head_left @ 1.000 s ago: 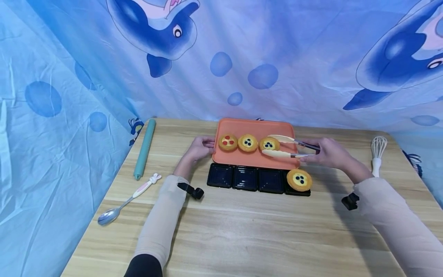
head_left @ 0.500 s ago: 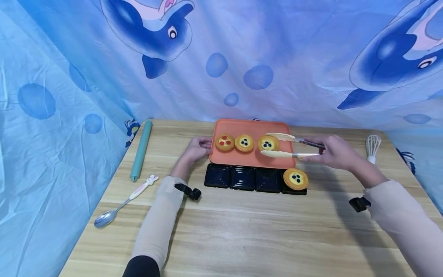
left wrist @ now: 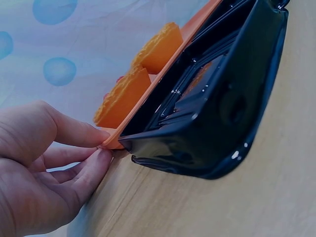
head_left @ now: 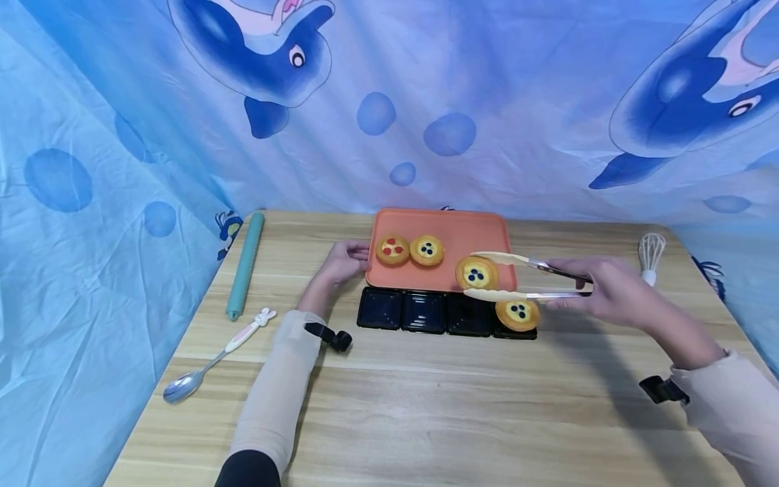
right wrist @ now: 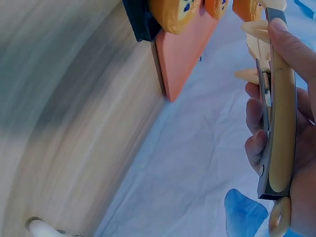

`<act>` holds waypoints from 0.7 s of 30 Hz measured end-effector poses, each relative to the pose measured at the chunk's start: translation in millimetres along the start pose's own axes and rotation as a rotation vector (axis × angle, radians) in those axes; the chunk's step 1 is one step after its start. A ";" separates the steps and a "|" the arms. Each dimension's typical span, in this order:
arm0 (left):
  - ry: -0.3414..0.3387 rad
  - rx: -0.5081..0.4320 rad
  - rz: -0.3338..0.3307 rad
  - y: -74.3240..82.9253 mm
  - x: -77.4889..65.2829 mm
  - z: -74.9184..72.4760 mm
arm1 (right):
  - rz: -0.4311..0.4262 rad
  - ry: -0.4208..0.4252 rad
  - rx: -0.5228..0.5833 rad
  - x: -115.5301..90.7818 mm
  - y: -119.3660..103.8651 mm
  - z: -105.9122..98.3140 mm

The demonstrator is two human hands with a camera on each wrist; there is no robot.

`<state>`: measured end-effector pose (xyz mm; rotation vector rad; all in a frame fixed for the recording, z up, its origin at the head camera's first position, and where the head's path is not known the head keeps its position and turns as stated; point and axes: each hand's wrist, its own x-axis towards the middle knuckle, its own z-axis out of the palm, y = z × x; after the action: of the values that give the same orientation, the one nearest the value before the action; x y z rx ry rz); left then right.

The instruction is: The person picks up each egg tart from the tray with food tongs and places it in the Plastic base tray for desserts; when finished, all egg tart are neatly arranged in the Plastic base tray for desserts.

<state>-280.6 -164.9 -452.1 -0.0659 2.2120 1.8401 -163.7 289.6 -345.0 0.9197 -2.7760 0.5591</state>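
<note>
While my left hand (head_left: 345, 262) pinches the left edge of an orange tray (head_left: 471, 228), thumb on the rim and fingertips just below, my right hand (head_left: 611, 292) grips a pair of tongs (head_left: 526, 295). Between the tongs' pale tips, spread to its width, sits a blue-dotted tart (head_left: 477, 274), over the near edge of the orange tray and seemingly raised off it. A red-topped tart (head_left: 392, 250) and a second blue-dotted tart (head_left: 427, 251) rest side by side on the tray's left half. Just in front lies a black tray (head_left: 424, 312) of four compartments, a third blue-dotted tart (head_left: 517, 314) at its rightmost one. I judge the held tart light and its crust fairly firm, but the rounded side offers little grip; a hard squeeze could dent it or send it slipping. Best held level, across the widest part of the crust, clear of the topping. Thin and glossy, the black tray would probably slide if knocked. Elsewhere on my worktop (head_left: 389, 412): a rolling pin (head_left: 246, 267) and spoon (head_left: 209, 365) left, a whisk (head_left: 651, 253) right.
</note>
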 end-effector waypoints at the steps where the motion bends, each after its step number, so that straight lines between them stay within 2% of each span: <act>1: 0.000 -0.004 0.000 0.0 0.2 -0.2 | -0.002 0.000 0.003 -1.6 -0.2 1.1; 11: -0.008 -0.028 -0.008 -0.6 1.1 0.1 | 0.008 -0.086 0.022 -12.2 -8.5 15.6; 21: 0.004 -0.026 0.015 -3.1 0.8 0.2 | 0.043 -0.154 0.006 -15.5 -11.4 25.3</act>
<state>-280.7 -165.1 -455.3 -0.0578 2.1978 1.8781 -145.3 279.5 -369.0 0.9448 -2.9384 0.5241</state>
